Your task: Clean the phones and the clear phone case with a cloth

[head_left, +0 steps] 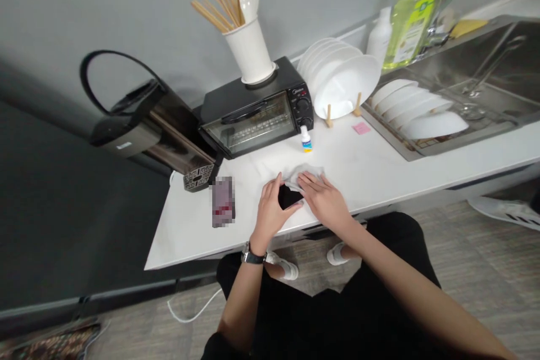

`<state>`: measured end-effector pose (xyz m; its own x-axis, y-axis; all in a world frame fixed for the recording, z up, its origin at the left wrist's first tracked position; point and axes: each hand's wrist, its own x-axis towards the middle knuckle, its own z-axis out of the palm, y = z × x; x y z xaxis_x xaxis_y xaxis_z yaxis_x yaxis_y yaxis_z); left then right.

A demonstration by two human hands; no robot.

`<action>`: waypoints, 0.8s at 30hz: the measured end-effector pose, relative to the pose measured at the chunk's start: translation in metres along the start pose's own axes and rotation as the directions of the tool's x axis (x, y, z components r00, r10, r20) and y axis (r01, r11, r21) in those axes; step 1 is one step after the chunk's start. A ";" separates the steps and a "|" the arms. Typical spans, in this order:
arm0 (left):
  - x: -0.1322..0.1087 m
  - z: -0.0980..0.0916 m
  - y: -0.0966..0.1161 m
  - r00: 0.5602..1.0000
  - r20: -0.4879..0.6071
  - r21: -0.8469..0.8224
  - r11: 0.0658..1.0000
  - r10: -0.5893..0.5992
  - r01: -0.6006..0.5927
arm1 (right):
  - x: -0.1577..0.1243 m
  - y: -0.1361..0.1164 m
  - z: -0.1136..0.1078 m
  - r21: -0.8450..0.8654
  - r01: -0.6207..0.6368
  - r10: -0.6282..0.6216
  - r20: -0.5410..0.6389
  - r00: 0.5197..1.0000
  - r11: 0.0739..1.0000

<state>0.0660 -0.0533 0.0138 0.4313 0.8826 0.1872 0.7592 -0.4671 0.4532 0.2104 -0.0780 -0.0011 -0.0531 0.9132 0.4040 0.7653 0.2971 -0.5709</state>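
My left hand (270,211), wearing a dark-strapped watch, grips a flat black phone-like object (288,197) by its edges, thumb along the near side and fingers at the far side. Its exact kind is hard to make out. Pressed over its right part is a thin whitish-grey cloth (302,170), bunched under the fingers of my right hand (324,198). The two hands work close together at the counter's front edge. Just beyond them stands a small white bottle (306,139) with a blue and yellow label, touched by neither hand.
The white counter (185,239) bears a pixelated rectangular item (223,202) at left, a black drink machine (169,129), a toaster oven (253,118) with a utensil holder (250,50) on top, racked white plates (343,81) and a pink note (361,127). A sink (498,67) with bowls lies right.
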 end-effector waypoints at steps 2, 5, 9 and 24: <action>-0.003 -0.001 -0.008 1.000 -0.007 -0.056 0.998 -0.005 0.004 | 0.004 -0.014 0.012 -0.120 0.032 -0.028 0.030 0.999 0.992; -0.007 -0.004 -0.019 1.000 -0.015 -0.099 0.995 -0.009 0.008 | 0.006 -0.035 0.024 -0.151 0.129 -0.112 0.111 0.987 0.980; -0.010 -0.008 -0.029 0.997 -0.018 -0.105 0.992 -0.071 0.068 | 0.001 -0.040 0.019 -0.066 0.294 -0.267 0.272 0.925 0.953; -0.008 -0.012 -0.034 0.998 0.007 -0.132 0.989 -0.063 0.063 | 0.007 -0.029 0.017 -0.144 0.274 -0.217 0.323 0.921 0.951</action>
<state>0.0308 -0.0441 0.0073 0.3861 0.9098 0.1523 0.7137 -0.3992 0.5755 0.1771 -0.0751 0.0059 -0.4219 0.8671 0.2649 0.8058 0.4925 -0.3288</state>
